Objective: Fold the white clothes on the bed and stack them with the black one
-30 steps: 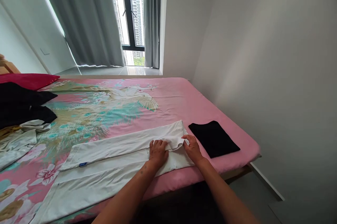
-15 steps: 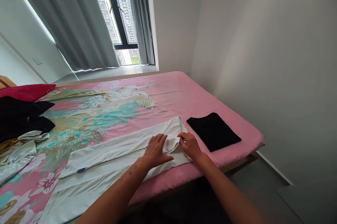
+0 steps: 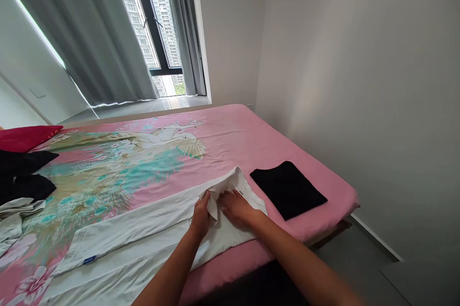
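Observation:
A long white garment (image 3: 140, 229), folded lengthwise, lies along the near side of the bed; its exact kind I cannot tell. A small dark blue label (image 3: 89, 260) shows near its left end. My left hand (image 3: 201, 215) is closed on a raised flap of the cloth, thumb on top. Just to the right, my right hand (image 3: 235, 206) lies on the fabric inside the opened fold, fingers stretched forward and their tips partly hidden by cloth. Beyond that hand, a folded black garment (image 3: 288, 190) rests flat on the bed.
The bed carries a pink floral sheet (image 3: 230, 129). At the left are a red pillow (image 3: 28, 137), a black garment (image 3: 25, 172) and a crumpled pale cloth (image 3: 16, 220). A wall (image 3: 341, 81) rises on the right, a curtained window (image 3: 154, 23) behind.
My left hand has gone from lying spread on the white cloth to gripping its flap, which is now lifted. My right hand has moved left, into the fold. The view has shifted slightly.

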Motion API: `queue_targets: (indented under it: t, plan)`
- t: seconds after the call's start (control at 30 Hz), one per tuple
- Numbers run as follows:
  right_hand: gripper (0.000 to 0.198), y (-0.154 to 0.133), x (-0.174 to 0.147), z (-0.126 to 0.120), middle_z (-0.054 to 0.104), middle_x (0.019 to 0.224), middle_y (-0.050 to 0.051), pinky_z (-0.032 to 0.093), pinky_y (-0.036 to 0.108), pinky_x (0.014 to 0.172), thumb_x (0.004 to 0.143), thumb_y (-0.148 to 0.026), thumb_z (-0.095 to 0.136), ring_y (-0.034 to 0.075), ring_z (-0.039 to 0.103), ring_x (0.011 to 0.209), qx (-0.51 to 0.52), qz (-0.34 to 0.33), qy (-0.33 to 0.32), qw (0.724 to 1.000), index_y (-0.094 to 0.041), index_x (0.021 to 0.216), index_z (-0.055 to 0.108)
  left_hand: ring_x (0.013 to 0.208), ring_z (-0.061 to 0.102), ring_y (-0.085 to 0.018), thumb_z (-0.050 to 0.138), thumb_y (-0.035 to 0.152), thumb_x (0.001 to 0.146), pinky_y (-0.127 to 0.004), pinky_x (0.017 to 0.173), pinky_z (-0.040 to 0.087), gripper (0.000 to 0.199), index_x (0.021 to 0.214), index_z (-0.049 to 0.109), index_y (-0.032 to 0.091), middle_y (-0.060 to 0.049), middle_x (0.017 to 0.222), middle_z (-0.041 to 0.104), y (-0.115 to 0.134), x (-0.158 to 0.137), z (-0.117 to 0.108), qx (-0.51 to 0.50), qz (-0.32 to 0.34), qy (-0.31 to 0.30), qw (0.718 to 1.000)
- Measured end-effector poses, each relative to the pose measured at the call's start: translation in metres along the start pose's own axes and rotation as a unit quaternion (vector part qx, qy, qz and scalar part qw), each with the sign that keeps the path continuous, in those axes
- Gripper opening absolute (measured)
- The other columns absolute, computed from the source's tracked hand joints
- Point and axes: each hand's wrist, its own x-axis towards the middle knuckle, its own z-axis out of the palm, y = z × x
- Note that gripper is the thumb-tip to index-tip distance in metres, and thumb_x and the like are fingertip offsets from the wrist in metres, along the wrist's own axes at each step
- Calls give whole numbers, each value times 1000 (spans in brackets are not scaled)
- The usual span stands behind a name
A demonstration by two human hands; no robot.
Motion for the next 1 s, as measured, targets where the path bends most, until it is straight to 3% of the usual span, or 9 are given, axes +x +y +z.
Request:
queue_targets:
  t: [0.1,0.23,0.37,0.43,0.5,0.6,0.7,0.87,1.0]
  plan:
    - [45,27,31,-3,42,140,11,8,57,109,91,-31,37,29,29,134,-57,17,-61,996,-21,134,45,117,53,-30,61,42,73,-46,102,40,38,103,68,19,-9,109,68,-1,-5,3,-53,-34,-21,998]
    - [49,68,45,-9,27,149,6,-7,63,105,90,-32,38,31,6,141,-101,83,-97,987,-29,138,40,121,50,-29,40,54,86,-48,104,38,54,116,63,15,-11,121,62,-10,-17,23,-59,-39,-124,990]
    - [54,90,35,-3,19,152,5,-6,58,108,89,-27,36,24,0,142,-99,123,-73,985,-27,143,31,138,26,-30,53,59,78,-58,112,0,55,125,56,30,-4,141,45,-15,-34,38,147,83,-276,946]
    - [53,96,29,-2,25,151,5,0,52,111,88,-25,36,24,9,141,-97,162,-19,982,-25,142,35,139,22,-32,60,58,74,-63,108,-6,57,126,55,34,-4,143,42,-15,-39,37,217,131,-322,912]
    - [49,101,25,-6,35,145,6,8,44,112,88,-23,36,23,21,137,-93,199,45,974,-23,137,43,136,30,-30,56,52,80,-61,111,7,48,123,57,31,-6,139,47,-16,-37,30,221,150,-289,920]
    - [48,99,26,-21,47,135,13,18,40,110,89,-17,25,23,34,129,-95,248,116,957,-12,130,50,123,49,-21,40,35,90,-45,111,28,34,111,64,23,-7,121,63,-25,-16,9,210,164,-131,955]
    - [52,74,40,-28,49,131,14,23,35,109,92,-16,14,20,39,124,-95,252,150,951,-10,129,49,120,52,-18,34,23,89,-38,110,31,36,108,64,20,-7,116,65,-38,13,-14,266,154,-43,951]
    - [47,33,62,1,52,132,6,9,38,114,95,-38,24,18,34,130,-58,89,26,994,-20,129,51,136,31,-24,33,30,90,-56,111,16,44,129,51,19,-8,142,44,-58,33,-32,446,34,-85,890]
    - [61,57,54,21,19,152,10,-7,55,109,94,-45,19,25,11,140,-92,304,-39,947,-11,144,28,142,13,-25,29,47,91,-60,110,2,57,142,32,23,-3,152,22,-70,24,-36,515,9,-118,849]
